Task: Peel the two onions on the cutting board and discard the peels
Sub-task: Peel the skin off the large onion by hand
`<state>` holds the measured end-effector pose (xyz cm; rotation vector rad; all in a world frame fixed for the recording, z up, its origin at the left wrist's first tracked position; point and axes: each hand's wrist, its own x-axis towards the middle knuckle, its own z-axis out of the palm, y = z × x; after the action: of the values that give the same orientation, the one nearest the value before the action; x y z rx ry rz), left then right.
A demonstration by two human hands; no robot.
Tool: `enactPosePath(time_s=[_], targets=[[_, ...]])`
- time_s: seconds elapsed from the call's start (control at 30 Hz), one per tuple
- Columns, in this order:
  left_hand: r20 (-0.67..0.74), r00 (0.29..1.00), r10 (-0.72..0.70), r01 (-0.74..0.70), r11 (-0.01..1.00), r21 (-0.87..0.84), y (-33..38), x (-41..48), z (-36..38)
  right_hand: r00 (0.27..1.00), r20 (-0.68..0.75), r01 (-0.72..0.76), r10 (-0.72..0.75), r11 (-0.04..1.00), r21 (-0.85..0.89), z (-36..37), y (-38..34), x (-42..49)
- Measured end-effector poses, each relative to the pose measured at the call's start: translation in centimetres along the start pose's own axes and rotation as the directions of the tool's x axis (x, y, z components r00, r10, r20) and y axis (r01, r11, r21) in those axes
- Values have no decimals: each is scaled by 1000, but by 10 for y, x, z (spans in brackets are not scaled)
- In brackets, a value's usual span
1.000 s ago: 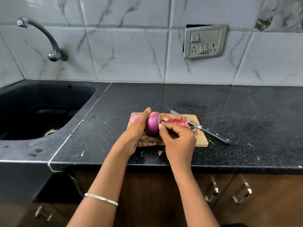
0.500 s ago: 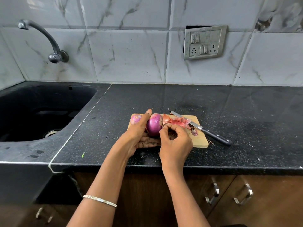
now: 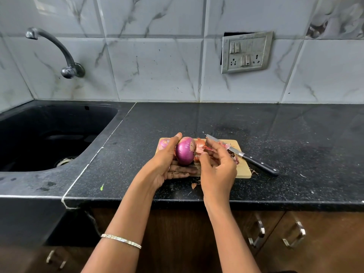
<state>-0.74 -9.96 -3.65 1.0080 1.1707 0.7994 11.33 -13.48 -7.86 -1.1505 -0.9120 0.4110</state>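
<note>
The left hand (image 3: pixel 167 164) cups the onion (image 3: pixel 185 151). The right hand (image 3: pixel 218 168), just beside it, pinches a peel (image 3: pixel 202 148) on the onion's right side.

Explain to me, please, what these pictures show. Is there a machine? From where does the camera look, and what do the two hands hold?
There is no machine here: a person works with two bare hands. Every picture comes from one camera worn on the person's head, looking forward and down, so the arms enter from below. On the black counter lies a wooden cutting board. The left hand holds a purple onion above the board, thumb on top, fingers beneath. The right hand pinches a strip of peel coming off that onion. A second onion sits at the board's far left corner. Loose peels lie on the board. A knife rests across its right edge, untouched. The sink is at the left.
</note>
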Motion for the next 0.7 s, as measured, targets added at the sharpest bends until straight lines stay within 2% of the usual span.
enactPosePath(time_s=[0.1, 0.2, 0.5, 0.7], targets=[[-18, 999, 29, -29, 1000, 9, -1, 0, 1, 991, 131, 1, -13, 996, 89, -2, -1, -1], [-34, 999, 34, -34, 999, 12, -1, 0, 2, 982, 189, 7, -31, 992, 127, -3, -2, 0], [-13, 1000, 9, -9, 1000, -4, -1, 1, 1, 970, 243, -34, -19, 976, 214, -5, 4, 2], [-13, 1000, 20, -20, 1000, 1, 0, 0, 2, 973, 192, 115, -131, 989, 89, -6, 3, 1]])
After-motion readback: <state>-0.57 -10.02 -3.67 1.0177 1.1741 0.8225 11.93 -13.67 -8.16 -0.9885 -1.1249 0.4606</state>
